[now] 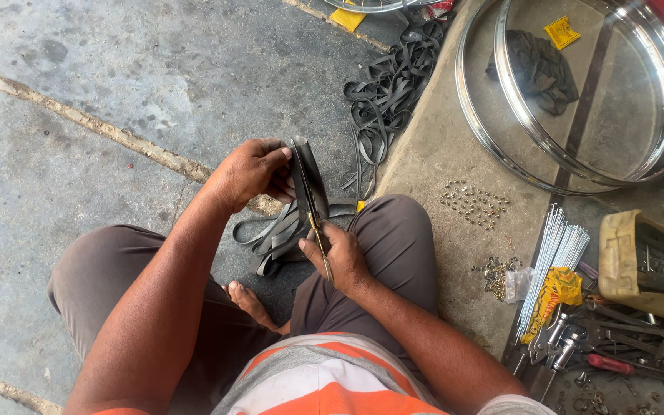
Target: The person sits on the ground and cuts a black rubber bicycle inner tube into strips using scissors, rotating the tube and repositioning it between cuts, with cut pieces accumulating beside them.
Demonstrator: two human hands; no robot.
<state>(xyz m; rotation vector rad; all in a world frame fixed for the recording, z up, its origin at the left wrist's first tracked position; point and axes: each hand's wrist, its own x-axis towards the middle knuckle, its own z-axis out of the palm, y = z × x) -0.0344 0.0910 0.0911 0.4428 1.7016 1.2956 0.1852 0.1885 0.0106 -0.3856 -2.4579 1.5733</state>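
**Hands at a rubber strip, scissors in the cut**

The person sat low on the concrete, knees spread, a bare foot [251, 303] tucked between the legs. The right hand [340, 257] was closed around scissors [318, 230], whose blades ran up into a black rubber strip [307, 173]. The left hand [251, 170] was closed on that strip, fingers curled over its upper end, holding it upright just above the right hand. The strip stood over the gap between the knees, and its loose loops [274, 238] trailed down to the floor just left of the right hand.

Right of the strip, past the right knee, small metal nipples [474, 204] lay scattered on a raised slab. Farther right of them, a bundle of spokes [555, 257] lay with its lower end in a yellow wrapper [556, 288]. Below the spokes, wrenches and a red-handled tool [609, 363] lay in a heap. Right of the spokes sat a worn yellowish tub [624, 261] holding dark tools.

Beyond the strip, up and to the right, a tangle of black rubber bands [386, 92] lay at the slab's edge. Farthest from the strip, two shiny wheel rims [501, 157] lay overlapped on the slab, with a dark cloth [536, 69] and a yellow scrap [561, 32] inside them.
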